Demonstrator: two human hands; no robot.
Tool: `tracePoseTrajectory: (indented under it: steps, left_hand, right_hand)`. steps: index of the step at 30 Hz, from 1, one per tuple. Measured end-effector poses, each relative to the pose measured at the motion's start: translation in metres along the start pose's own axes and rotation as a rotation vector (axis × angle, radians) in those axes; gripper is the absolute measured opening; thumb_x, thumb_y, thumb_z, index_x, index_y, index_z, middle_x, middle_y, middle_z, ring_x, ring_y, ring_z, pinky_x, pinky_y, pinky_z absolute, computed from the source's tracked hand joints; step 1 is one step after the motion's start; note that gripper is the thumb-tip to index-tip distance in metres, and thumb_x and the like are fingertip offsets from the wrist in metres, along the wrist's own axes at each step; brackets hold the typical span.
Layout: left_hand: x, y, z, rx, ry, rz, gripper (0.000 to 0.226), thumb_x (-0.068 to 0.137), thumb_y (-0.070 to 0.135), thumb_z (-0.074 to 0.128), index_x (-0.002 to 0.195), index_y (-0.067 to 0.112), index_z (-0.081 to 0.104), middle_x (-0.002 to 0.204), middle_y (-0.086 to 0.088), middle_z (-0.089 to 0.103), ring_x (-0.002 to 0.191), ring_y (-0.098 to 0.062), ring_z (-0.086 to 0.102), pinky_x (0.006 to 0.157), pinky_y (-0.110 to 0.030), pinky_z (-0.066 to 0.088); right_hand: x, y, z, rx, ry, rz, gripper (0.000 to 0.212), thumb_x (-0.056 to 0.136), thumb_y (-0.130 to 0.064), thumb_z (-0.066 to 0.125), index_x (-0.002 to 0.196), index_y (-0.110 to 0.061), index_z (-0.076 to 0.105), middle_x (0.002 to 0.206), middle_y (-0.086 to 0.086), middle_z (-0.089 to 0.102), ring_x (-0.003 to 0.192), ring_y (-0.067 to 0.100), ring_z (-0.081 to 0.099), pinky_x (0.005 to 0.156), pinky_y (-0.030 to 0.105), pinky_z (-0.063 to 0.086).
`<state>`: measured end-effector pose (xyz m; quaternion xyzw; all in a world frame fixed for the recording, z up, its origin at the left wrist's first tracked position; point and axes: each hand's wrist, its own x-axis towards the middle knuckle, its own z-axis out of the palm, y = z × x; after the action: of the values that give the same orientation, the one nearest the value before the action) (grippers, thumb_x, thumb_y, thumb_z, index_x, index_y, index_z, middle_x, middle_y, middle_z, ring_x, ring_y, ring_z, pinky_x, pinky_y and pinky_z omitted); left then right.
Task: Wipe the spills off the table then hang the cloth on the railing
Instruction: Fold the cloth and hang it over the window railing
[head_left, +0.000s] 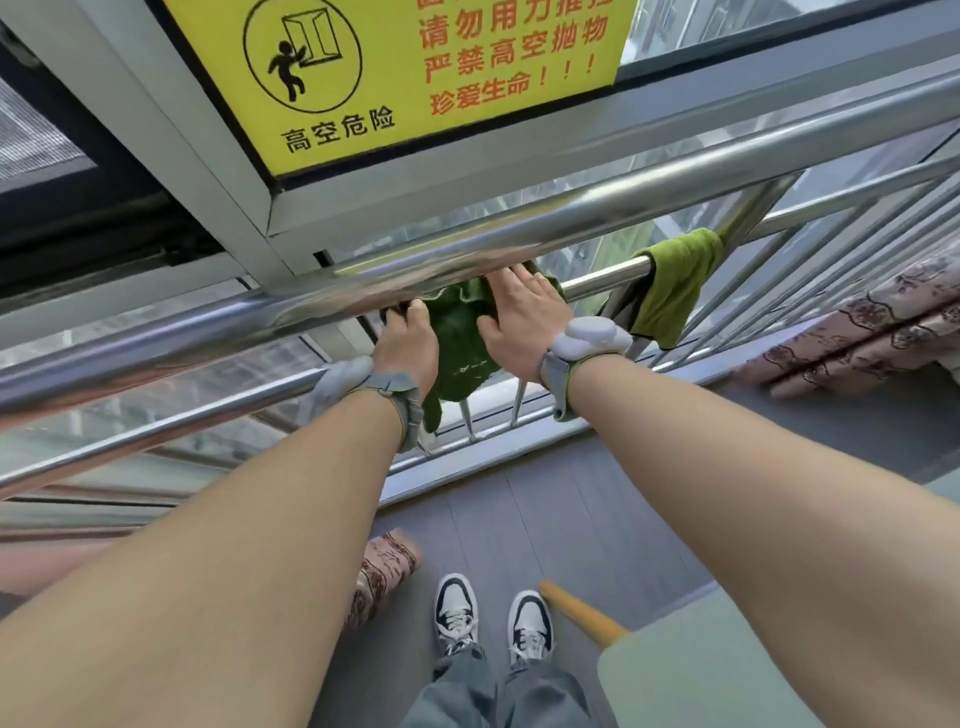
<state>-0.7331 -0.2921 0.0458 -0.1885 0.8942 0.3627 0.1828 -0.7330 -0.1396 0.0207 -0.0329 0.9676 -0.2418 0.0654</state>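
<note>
While both arms reach under the top bar of the railing (519, 234), the dark green cloth (460, 338) hangs over the lower rail. Left hand (408, 343) pinches its left edge, right hand (524, 317) lies flat on it, fingers spread. Another lighter green cloth (675, 286) hangs just to the right.

A yellow warning sign (415, 67) is sitting on the window frame just above the railing (519, 234), its top edge cut off by the picture. At its left, a black circle is showing a figure pushing a window, with 高空危险 in black beneath. To the right of that circle, red lines are reading 请勿用力推拉, 严禁高空抛物 and 珍爱生命!!!
</note>
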Motion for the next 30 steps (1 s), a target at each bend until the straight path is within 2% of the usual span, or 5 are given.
tracePoseTrajectory:
  steps: [5,9,13,21,30]
  left_hand:
    - [0.016,-0.008,0.018,0.259,0.021,0.061,0.062,0.098,0.039,0.045,0.151,0.011,0.028,0.142,-0.023,0.049,0.131,-0.042,0.044,0.112,-0.047,0.034]
    - [0.021,-0.004,0.02,0.309,0.023,0.063,0.061,0.099,0.033,0.044,0.154,0.016,0.022,0.141,-0.027,0.047,0.13,-0.042,0.043,0.109,-0.046,0.037]
    - [0.023,-0.005,0.019,0.52,0.023,0.178,0.047,0.101,0.033,0.038,0.144,0.014,0.042,0.139,-0.018,0.053,0.13,-0.037,0.044,0.108,-0.043,0.033]
    - [0.014,-0.007,0.022,0.69,0.116,0.325,0.042,0.096,0.037,0.044,0.133,0.02,0.051,0.131,-0.009,0.058,0.124,-0.031,0.048,0.106,-0.043,0.031]
    - [-0.042,0.051,0.025,0.666,-0.151,0.507,0.051,0.098,0.031,0.05,0.147,0.019,0.045,0.145,-0.013,0.052,0.131,-0.033,0.05,0.106,-0.036,0.04]
  right_hand:
    - [0.018,0.01,0.005,-0.112,-0.105,0.082,0.052,0.098,-0.046,0.043,0.142,-0.02,0.037,0.132,0.009,0.059,0.134,0.03,0.046,0.125,0.047,0.021]
    - [0.018,0.021,0.01,-0.25,-0.074,0.078,0.06,0.101,-0.047,0.035,0.152,-0.015,0.033,0.147,0.011,0.052,0.146,0.029,0.035,0.127,0.049,0.015]
    - [0.021,0.029,0.008,-0.282,-0.142,0.077,0.051,0.103,-0.047,0.027,0.135,-0.017,0.052,0.142,0.009,0.054,0.14,0.028,0.04,0.127,0.05,0.014]
    - [0.008,0.017,0.001,-0.247,-0.135,0.094,0.05,0.103,-0.047,0.026,0.136,-0.019,0.051,0.146,0.008,0.051,0.147,0.028,0.032,0.127,0.051,0.011]
    - [-0.03,0.014,-0.071,-0.264,-0.043,0.102,0.044,0.103,-0.04,0.038,0.137,-0.016,0.052,0.142,0.012,0.053,0.136,0.032,0.044,0.112,0.044,0.034]
